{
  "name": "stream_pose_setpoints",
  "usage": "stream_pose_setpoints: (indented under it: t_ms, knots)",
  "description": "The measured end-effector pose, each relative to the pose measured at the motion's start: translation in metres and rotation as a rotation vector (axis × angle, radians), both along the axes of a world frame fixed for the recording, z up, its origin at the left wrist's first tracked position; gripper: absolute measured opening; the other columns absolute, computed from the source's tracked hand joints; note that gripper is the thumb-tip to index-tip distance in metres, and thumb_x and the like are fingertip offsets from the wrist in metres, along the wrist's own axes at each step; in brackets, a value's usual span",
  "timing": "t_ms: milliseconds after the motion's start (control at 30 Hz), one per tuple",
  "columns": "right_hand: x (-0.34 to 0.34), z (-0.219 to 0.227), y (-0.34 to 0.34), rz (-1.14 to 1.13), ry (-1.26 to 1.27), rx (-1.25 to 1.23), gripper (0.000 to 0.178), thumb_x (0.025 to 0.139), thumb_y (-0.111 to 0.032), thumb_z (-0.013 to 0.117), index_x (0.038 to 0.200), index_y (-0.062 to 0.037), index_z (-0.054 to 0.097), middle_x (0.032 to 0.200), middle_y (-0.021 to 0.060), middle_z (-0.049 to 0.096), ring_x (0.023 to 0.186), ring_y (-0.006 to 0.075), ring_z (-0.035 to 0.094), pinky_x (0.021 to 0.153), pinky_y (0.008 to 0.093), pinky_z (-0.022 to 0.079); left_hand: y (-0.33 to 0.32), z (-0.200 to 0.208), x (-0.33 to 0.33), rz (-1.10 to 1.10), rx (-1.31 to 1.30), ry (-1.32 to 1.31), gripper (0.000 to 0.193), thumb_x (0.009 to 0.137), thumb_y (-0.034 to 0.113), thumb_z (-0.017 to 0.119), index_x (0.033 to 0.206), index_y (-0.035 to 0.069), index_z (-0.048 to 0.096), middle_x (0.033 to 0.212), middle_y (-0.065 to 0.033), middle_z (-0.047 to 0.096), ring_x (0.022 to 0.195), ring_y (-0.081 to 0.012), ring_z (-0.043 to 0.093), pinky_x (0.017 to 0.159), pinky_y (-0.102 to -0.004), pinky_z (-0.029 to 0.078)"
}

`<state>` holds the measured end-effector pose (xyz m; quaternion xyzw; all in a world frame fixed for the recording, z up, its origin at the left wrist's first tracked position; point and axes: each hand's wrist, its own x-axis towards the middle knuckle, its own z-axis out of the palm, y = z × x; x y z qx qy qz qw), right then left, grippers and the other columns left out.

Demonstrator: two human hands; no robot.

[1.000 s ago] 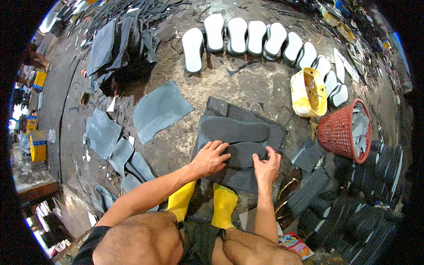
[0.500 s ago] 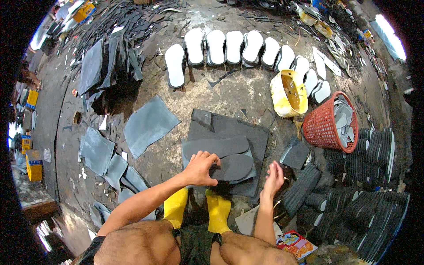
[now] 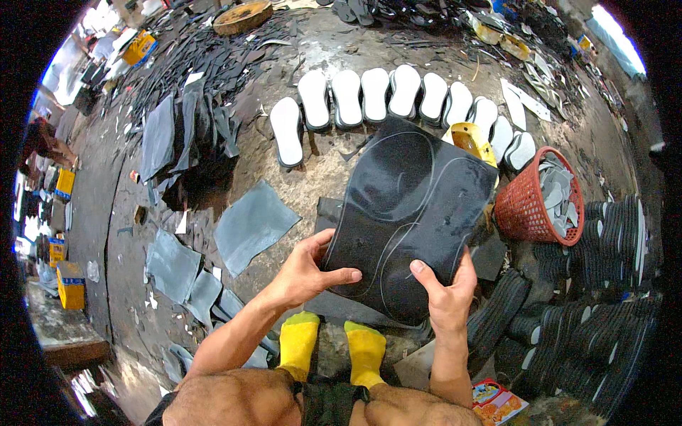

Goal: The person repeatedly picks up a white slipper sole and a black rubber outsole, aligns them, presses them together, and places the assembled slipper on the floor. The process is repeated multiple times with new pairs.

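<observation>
Both hands hold up a dark rubber sheet [image 3: 455,206], tilted over the floor, with pale curved outlines of soles drawn on its shiny face. My left hand [image 3: 307,273] is closed on its lower left edge, thumb on top and fingers behind. My right hand [image 3: 449,290] pinches the lower right edge the same way; its fingers are mostly hidden behind the sheet. Beneath lies a dark mat [image 3: 329,210], largely covered by the sheet. The sheet also hides part of the yellow tub [image 3: 474,135] beyond it.
White-topped soles [image 3: 287,131] stand in an arc at the back. A red basket [image 3: 524,206] of grey scraps sits right, near stacked dark soles [image 3: 618,248]. Grey sheets [image 3: 256,224] lie left, with a heap of sheets [image 3: 160,138] behind. My yellow-socked feet [image 3: 366,355] are close.
The dark sheet is now raised in both hands. Earlier my left hand was over the sole-shaped pieces on the mat, and my right hand hung beside it, holding nothing visible.
</observation>
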<state>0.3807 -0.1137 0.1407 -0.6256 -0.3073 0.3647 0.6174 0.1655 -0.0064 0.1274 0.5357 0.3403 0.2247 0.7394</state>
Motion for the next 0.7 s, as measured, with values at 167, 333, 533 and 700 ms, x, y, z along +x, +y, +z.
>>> stream_pose_setpoints:
  t_ms: [167, 333, 533, 700]
  knots:
    - [0.0, 0.009, 0.0, -0.051, 0.088, 0.053, 0.058, 0.081, 0.001, 0.079, 0.133, 0.0011, 0.054, 0.122, 0.0112, 0.067, 0.107, 0.0217, 0.065, 0.098, 0.0341, 0.05, -0.006, 0.016, 0.0, 0.029, -0.13, -0.016, 0.042, 0.089, 0.009, 0.078, 0.127, 0.0, 0.064, 0.114, -0.0034, 0.072, 0.101, -0.0109, 0.066, 0.093, -0.0285, 0.053]
    - [0.005, 0.011, 0.001, -0.015, 0.391, 0.088, 0.068, 0.079, 0.006, 0.075, 0.141, 0.0009, 0.049, 0.126, 0.0129, 0.066, 0.109, 0.0242, 0.066, 0.101, 0.0354, 0.05, -0.004, 0.009, -0.007, 0.059, -0.625, -0.317, 0.034, 0.101, 0.022, 0.063, 0.126, -0.001, 0.065, 0.117, -0.009, 0.072, 0.102, -0.017, 0.07, 0.094, -0.0336, 0.057]
    - [0.01, 0.005, -0.003, 0.032, 0.575, 0.039, 0.068, 0.078, 0.007, 0.071, 0.142, 0.0003, 0.048, 0.124, 0.0125, 0.067, 0.109, 0.0259, 0.067, 0.101, 0.0372, 0.05, 0.002, 0.003, -0.01, 0.028, -0.729, -0.338, 0.035, 0.101, 0.019, 0.063, 0.13, -0.002, 0.063, 0.121, -0.0114, 0.071, 0.106, -0.0196, 0.07, 0.092, -0.0351, 0.058]
    - [-0.001, 0.007, -0.008, 0.144, 0.326, -0.005, 0.074, 0.076, 0.006, 0.075, 0.144, 0.0014, 0.046, 0.127, 0.0138, 0.066, 0.115, 0.0252, 0.064, 0.106, 0.0369, 0.047, 0.015, 0.006, -0.004, 0.012, -0.217, -0.201, 0.068, 0.084, 0.008, 0.083, 0.143, 0.003, 0.05, 0.127, -0.0055, 0.066, 0.109, -0.0148, 0.065, 0.098, -0.032, 0.052]
